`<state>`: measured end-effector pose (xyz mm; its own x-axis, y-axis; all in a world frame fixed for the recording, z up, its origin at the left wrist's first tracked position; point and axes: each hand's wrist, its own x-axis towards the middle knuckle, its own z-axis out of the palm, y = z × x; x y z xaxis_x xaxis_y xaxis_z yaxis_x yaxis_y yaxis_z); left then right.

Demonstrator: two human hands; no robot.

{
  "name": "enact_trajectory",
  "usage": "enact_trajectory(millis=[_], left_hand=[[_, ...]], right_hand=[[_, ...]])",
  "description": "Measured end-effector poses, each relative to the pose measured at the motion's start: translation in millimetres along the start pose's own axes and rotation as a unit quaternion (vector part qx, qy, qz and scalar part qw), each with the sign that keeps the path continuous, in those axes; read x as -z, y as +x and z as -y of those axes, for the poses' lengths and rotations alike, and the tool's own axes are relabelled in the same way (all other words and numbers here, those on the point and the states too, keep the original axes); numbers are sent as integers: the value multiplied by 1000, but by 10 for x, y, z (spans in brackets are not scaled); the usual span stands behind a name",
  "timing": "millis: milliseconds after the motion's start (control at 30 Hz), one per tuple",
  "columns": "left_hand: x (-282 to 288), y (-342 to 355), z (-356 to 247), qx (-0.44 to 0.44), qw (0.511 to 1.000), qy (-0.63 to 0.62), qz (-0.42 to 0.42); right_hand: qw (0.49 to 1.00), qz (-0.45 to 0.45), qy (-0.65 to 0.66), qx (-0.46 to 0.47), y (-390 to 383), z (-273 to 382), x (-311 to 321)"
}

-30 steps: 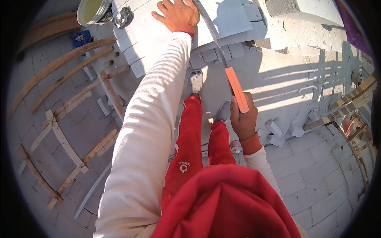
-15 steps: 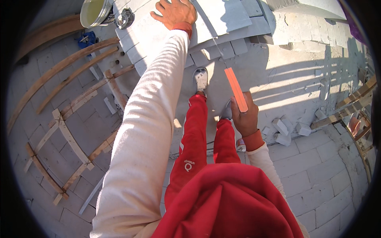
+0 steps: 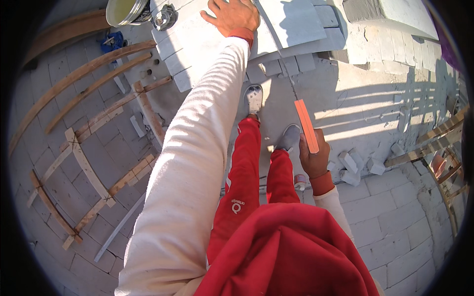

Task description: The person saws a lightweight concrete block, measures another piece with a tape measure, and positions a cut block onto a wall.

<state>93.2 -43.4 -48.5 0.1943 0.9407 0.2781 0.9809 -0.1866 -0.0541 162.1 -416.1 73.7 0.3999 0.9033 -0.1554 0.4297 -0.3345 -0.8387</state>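
My left hand (image 3: 232,17) lies with spread fingers on a pale block (image 3: 291,24) at the top of the view. My right hand (image 3: 314,155) is wrapped round the orange handle of a handsaw (image 3: 307,126), low and to the right of the block. From the handle a long thin blade, seen nearly edge-on, runs up to the block beside my left hand. How deep the blade sits in the block, I cannot tell. More pale blocks (image 3: 185,54) lie under and around it.
A bucket of liquid (image 3: 123,11) and a metal power tool (image 3: 164,18) stand at the upper left. Wooden frames (image 3: 89,167) lie on the left. Broken block pieces (image 3: 349,165) and a small can (image 3: 299,181) are near my right hand. Wooden boards (image 3: 429,140) are at the right.
My right hand has drawn the saw back toward me, away from the block. My left hand keeps its place on the block. The whole view has shifted slightly.
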Motion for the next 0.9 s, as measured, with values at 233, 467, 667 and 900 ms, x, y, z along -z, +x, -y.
enact_trajectory(millis=[233, 467, 667, 900], left_hand=[[-83, 68, 86, -65, 995, -61, 42], [-152, -5, 29, -23, 999, -22, -5], [-426, -79, 166, -69, 997, -18, 0], [-80, 27, -91, 5, 996, -63, 55]], right_hand=[[1000, 14, -6, -15, 406, 146, -86], [999, -21, -26, 23, 125, -39, -65], [1000, -5, 2, -7, 370, 112, -130], [999, -13, -15, -31, 314, -29, -138]])
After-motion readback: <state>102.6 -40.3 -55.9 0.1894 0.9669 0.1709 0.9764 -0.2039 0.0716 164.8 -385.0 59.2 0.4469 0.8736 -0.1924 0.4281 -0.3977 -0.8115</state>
